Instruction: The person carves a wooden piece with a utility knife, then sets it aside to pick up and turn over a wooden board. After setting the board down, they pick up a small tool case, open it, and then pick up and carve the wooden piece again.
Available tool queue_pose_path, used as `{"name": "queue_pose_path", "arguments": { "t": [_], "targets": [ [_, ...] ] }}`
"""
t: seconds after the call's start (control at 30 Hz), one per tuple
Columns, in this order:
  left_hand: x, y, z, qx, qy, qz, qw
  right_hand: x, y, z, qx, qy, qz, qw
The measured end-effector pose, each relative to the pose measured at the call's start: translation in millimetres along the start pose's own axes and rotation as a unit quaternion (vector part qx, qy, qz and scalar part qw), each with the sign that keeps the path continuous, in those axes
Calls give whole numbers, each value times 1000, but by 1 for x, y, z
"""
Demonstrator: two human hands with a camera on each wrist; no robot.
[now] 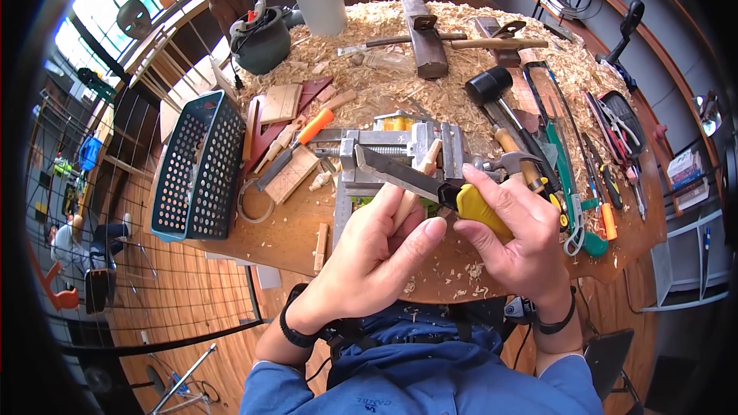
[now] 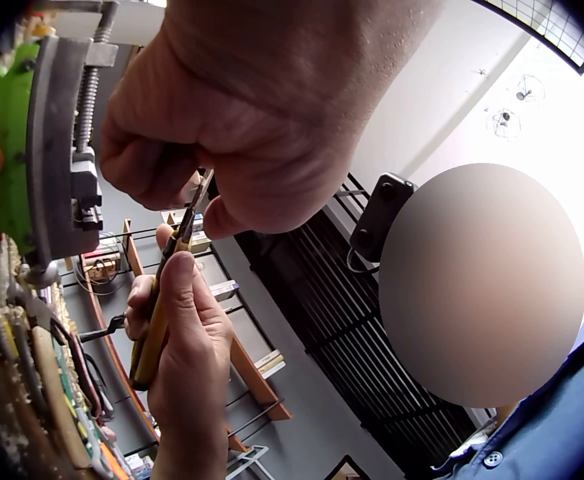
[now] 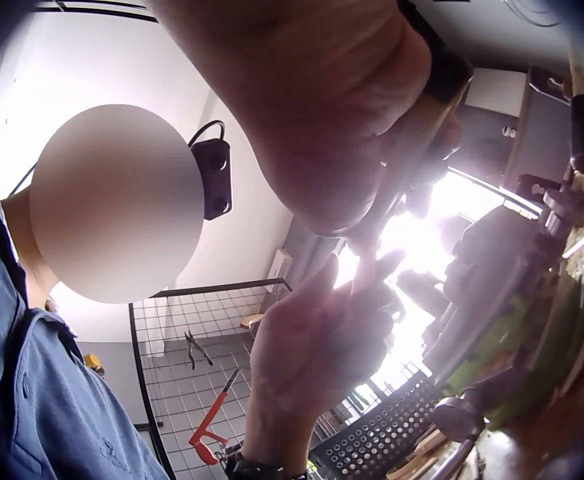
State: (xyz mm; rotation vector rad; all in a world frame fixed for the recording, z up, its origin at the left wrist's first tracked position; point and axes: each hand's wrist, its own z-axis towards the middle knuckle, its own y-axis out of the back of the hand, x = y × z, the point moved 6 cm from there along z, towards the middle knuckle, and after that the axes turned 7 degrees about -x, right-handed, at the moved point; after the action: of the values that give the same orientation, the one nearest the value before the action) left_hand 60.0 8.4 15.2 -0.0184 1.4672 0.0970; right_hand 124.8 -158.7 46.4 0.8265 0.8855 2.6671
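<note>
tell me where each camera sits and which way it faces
Head view: on the person's head, facing forward and down at the knife, stick and vise; shows both hands, forearms and shirt.
Left wrist view: on the left wrist, facing past the left hand to the right hand and shelves; shows blurred head, shirt.
Right wrist view: on the right wrist, facing past the right hand to the left; basket behind; shows blurred head, shirt.
Shared: head and left wrist views both show knife and vise.
</note>
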Motion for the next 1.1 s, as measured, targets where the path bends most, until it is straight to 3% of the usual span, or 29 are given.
{"name": "queue_pose_path", "arguments": {
  "t": [0.17, 0.23, 0.37, 0.57, 0.63, 0.83, 1.1],
  "targets": [
    [-2, 0, -3, -9, 10, -16, 1000, 2, 0, 2, 2, 11, 14, 1000],
    [-3, 1, -2, -24, -44, -34, 998, 3, -1, 2, 7, 15, 16, 1000],
    [-1, 5, -4, -26, -50, -48, 997, 8, -2, 5, 22, 25, 14, 999],
    [2, 13, -5, -44, -38, -47, 997, 14, -8, 6, 68, 21, 21, 997],
    [0, 14, -7, -46, 19, -94, 994, 15, -11, 6, 49, 30, 29, 998],
    [2, 21, -10, -65, 25, -76, 995, 16, -16, 9, 82, 18, 0, 996],
    [-1, 19, -8, -71, 38, -93, 992, 15, -8, 12, 63, 13, 6, 998]
  ]
}}
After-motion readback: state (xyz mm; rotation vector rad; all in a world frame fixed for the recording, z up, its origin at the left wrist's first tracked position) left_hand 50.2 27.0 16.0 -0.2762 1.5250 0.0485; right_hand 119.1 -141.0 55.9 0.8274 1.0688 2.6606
